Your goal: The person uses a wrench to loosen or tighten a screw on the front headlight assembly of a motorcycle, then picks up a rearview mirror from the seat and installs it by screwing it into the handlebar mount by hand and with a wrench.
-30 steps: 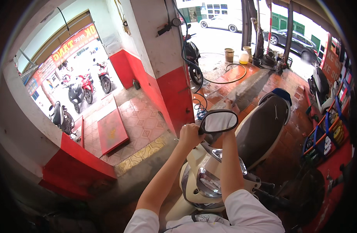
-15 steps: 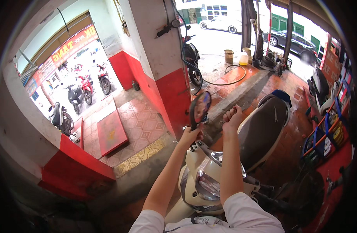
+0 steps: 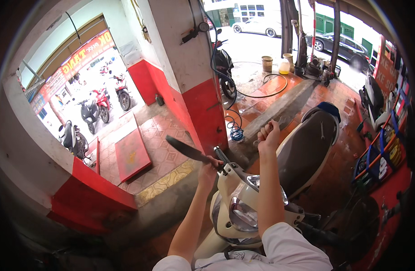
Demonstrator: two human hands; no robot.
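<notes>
My left hand [image 3: 208,169] is closed around the stem of a scooter's rear-view mirror [image 3: 187,149]. The dark mirror head points to the left, seen almost edge-on. Just beside that hand is the scooter's left handlebar grip [image 3: 221,154]. Raised above the cream scooter [image 3: 222,187], my right hand [image 3: 268,134] is closed on a wrench [image 3: 282,121], whose ends poke out from the fist. Another wrench [image 3: 322,131] lies on the scooter's dark seat [image 3: 302,158]. Whether the mirror stem touches its mount I cannot tell.
A red and white pillar [image 3: 205,108] rises ahead of the handlebar. A coiled blue hose [image 3: 236,134] lies at its foot. On the right stands a rack with tools [image 3: 383,158]. A low concrete ledge [image 3: 284,106] crosses the tiled floor beyond the scooter.
My left hand has turned the mirror from upright to lying over toward the left, and moved slightly left and down. The right hand stays raised with the wrench, almost unmoved.
</notes>
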